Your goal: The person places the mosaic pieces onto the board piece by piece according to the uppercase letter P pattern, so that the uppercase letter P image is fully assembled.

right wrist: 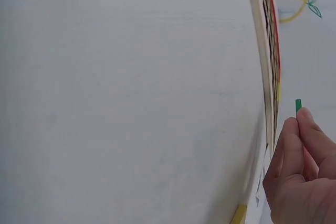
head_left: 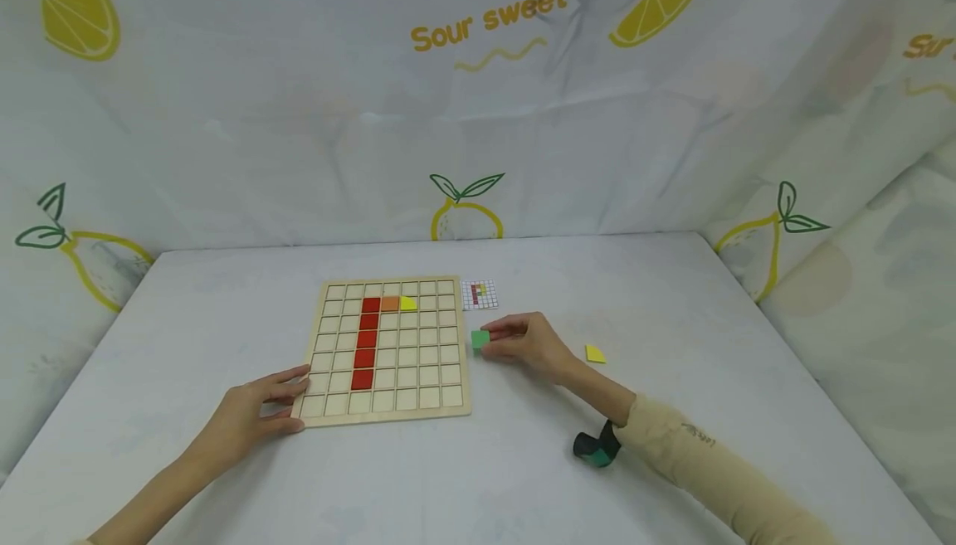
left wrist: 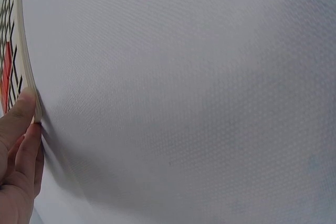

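Note:
My right hand (head_left: 530, 346) pinches a green square tile (head_left: 480, 341) between thumb and fingers, just right of the wooden grid board (head_left: 373, 419). In the right wrist view the green tile (right wrist: 298, 105) appears edge-on beyond the fingertips. On the board lie a column of several red tiles (head_left: 364, 358), an orange tile (head_left: 390, 304) and a yellow quarter-round tile (head_left: 407, 304). My left hand (head_left: 242, 420) touches the board's lower left edge, with thumb and fingers spread along it. The left wrist view shows the thumb at the board's rim (left wrist: 26, 51).
A small pattern card (head_left: 480, 294) lies beside the board's upper right corner. Another yellow quarter-round tile (head_left: 594, 353) rests on the white tabletop (head_left: 523, 479) near my right wrist. A black and teal object (head_left: 596, 448) sits by the right cuff. Lemon-print cloth (head_left: 336, 155) hangs behind.

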The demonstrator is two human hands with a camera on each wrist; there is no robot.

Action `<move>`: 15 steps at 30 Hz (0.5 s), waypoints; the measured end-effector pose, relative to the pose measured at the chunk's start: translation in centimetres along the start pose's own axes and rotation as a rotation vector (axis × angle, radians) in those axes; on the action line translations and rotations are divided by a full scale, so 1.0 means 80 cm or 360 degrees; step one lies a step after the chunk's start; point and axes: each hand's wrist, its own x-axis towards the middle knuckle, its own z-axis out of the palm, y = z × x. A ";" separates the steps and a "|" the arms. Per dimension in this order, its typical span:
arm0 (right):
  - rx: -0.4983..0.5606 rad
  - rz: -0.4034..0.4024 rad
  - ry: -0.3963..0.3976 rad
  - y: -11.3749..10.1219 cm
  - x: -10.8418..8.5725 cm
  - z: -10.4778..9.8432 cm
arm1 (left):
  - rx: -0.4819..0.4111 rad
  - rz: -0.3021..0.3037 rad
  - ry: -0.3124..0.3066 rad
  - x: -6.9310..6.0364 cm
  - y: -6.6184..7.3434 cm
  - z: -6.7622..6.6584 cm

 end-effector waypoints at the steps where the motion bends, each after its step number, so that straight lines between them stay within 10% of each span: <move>1: 0.0025 0.0009 0.0003 -0.001 0.000 -0.001 | -0.0003 0.0002 0.0002 0.000 0.000 0.000; 15: 0.0292 0.0160 -0.0035 -0.020 0.004 -0.010 | -0.0009 0.0051 0.0026 0.000 -0.004 0.002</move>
